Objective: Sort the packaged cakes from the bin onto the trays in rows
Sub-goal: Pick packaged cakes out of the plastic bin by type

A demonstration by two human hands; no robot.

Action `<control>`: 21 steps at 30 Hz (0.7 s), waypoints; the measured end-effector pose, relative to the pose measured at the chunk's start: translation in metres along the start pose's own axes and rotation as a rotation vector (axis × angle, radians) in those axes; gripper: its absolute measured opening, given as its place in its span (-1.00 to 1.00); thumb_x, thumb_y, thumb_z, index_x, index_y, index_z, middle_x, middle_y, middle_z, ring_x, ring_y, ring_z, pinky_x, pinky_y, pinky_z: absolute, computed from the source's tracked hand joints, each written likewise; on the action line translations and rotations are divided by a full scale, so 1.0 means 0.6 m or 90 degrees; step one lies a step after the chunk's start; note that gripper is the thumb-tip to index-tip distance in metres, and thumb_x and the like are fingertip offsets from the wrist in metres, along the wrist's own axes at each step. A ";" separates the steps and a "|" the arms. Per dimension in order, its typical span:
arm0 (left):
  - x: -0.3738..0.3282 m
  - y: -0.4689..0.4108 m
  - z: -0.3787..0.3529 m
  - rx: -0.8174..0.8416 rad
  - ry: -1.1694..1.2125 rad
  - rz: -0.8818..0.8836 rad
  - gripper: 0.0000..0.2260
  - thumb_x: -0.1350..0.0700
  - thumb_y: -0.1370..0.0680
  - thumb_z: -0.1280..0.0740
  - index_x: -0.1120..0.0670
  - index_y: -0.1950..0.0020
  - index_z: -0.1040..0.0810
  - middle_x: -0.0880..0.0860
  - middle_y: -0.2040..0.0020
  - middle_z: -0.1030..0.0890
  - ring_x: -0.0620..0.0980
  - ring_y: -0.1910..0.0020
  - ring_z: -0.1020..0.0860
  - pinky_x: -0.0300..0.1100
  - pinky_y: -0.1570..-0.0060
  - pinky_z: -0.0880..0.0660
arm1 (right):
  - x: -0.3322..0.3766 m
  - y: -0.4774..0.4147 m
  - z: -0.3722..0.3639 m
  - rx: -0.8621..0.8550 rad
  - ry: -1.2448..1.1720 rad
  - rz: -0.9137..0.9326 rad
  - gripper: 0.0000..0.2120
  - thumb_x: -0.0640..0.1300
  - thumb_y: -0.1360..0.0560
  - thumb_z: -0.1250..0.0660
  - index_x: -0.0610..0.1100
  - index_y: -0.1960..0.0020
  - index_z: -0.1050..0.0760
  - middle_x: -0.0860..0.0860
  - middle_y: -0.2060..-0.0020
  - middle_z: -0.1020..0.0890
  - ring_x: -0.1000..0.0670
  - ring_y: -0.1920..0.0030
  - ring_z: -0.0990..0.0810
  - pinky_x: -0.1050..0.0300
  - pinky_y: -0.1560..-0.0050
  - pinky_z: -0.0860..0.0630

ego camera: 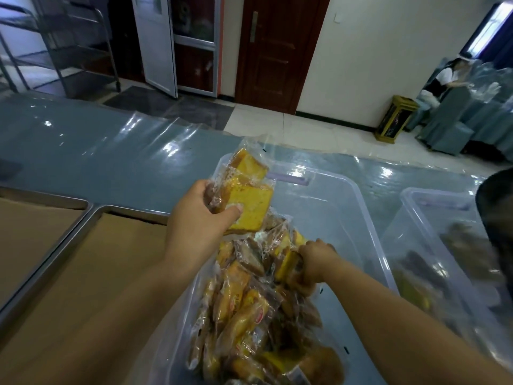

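A clear plastic bin (352, 207) in front of me holds a heap of packaged cakes (249, 309) in clear wrappers, yellow and brown. My left hand (197, 215) holds two wrapped yellow cake slices (247, 195) above the bin's left rim, thumb pressed on the lower slice. My right hand (311, 265) is down in the heap, fingers curled round another wrapped cake (288, 265). Two metal trays lined with brown paper lie to the left: the nearer tray (91, 273) and a second tray (33, 232) at the far left edge.
A second clear bin (433, 245) with darker packaged goods stands at the right. The table (111, 151) is covered with blue cloth under clear plastic film. A dark object (497, 218) juts in at the right edge. Another person sits far right by a covered table.
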State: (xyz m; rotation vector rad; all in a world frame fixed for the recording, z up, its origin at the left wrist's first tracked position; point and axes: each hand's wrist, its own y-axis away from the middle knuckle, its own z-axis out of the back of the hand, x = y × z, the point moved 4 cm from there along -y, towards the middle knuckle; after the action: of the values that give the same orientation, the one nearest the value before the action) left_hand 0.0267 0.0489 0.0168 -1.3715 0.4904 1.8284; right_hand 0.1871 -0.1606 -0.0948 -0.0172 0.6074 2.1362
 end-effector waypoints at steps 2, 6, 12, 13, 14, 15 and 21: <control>0.000 0.001 0.000 0.000 -0.008 0.002 -0.73 -0.10 -0.36 -0.47 -0.26 0.07 -0.41 -0.30 0.21 -0.55 -0.34 0.24 -0.54 -0.34 0.32 -0.37 | 0.001 0.003 0.006 -0.031 0.001 0.027 -0.65 -0.03 -0.41 -0.36 -0.09 -0.15 -0.43 -0.11 -0.12 -0.46 -0.15 -0.16 -0.35 -0.04 -0.18 -0.33; -0.001 0.001 0.000 0.003 -0.010 -0.003 -0.70 -0.11 -0.35 -0.47 -0.27 0.05 -0.40 -0.30 0.21 -0.55 -0.31 0.23 -0.53 -0.34 0.32 -0.37 | 0.014 0.000 0.036 -0.140 0.006 0.101 -0.53 -0.07 -0.38 -0.39 -0.10 -0.25 -0.37 -0.09 -0.17 -0.43 -0.14 -0.21 -0.36 0.01 -0.21 -0.30; 0.001 -0.003 0.002 -0.010 0.030 0.005 -0.74 -0.09 -0.34 -0.48 -0.32 0.13 -0.44 -0.38 0.20 -0.57 -0.40 0.22 -0.53 -0.28 0.27 -0.41 | 0.039 -0.017 0.048 -0.143 -0.019 0.206 -0.27 -0.11 -0.36 -0.43 -0.08 -0.44 -0.18 -0.09 -0.39 -0.31 -0.15 -0.26 -0.42 0.01 -0.31 -0.28; 0.002 -0.004 0.001 -0.014 0.032 0.008 -0.75 -0.09 -0.34 -0.48 -0.29 0.12 -0.45 -0.34 0.21 -0.58 -0.38 0.22 -0.54 -0.27 0.27 -0.42 | 0.040 -0.018 0.044 -0.143 -0.024 0.206 -0.25 -0.09 -0.35 -0.45 -0.08 -0.44 -0.17 -0.11 -0.38 -0.33 -0.16 -0.26 -0.41 0.00 -0.31 -0.27; 0.003 -0.005 0.001 -0.017 0.029 0.011 -0.75 -0.09 -0.34 -0.48 -0.28 0.13 -0.45 -0.33 0.21 -0.58 -0.37 0.22 -0.54 -0.27 0.26 -0.43 | 0.041 -0.020 0.042 -0.145 -0.025 0.205 -0.24 -0.08 -0.35 -0.45 -0.08 -0.44 -0.16 -0.11 -0.36 -0.34 -0.16 -0.27 -0.41 -0.01 -0.32 -0.26; 0.003 -0.006 0.000 -0.018 0.024 0.011 -0.75 -0.09 -0.34 -0.48 -0.28 0.14 -0.44 -0.35 0.22 -0.57 -0.38 0.23 -0.54 -0.28 0.27 -0.42 | 0.040 -0.021 0.040 -0.151 -0.021 0.203 -0.24 -0.08 -0.34 -0.45 -0.07 -0.43 -0.16 -0.12 -0.36 -0.34 -0.16 -0.27 -0.39 -0.01 -0.33 -0.24; 0.001 -0.005 -0.002 -0.020 0.008 0.016 -0.76 -0.08 -0.36 -0.47 -0.19 0.08 -0.46 -0.21 0.20 -0.61 -0.32 0.24 -0.55 -0.29 0.29 -0.41 | 0.034 -0.017 0.042 -0.165 0.073 0.194 -0.30 -0.01 -0.34 -0.46 -0.01 -0.40 -0.25 -0.10 -0.32 -0.34 -0.15 -0.28 -0.30 -0.04 -0.33 -0.18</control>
State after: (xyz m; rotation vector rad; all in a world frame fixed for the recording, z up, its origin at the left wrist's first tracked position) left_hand 0.0298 0.0504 0.0161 -1.4039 0.4890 1.8558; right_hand 0.1875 -0.1294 -0.0816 -0.2031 0.4138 2.5119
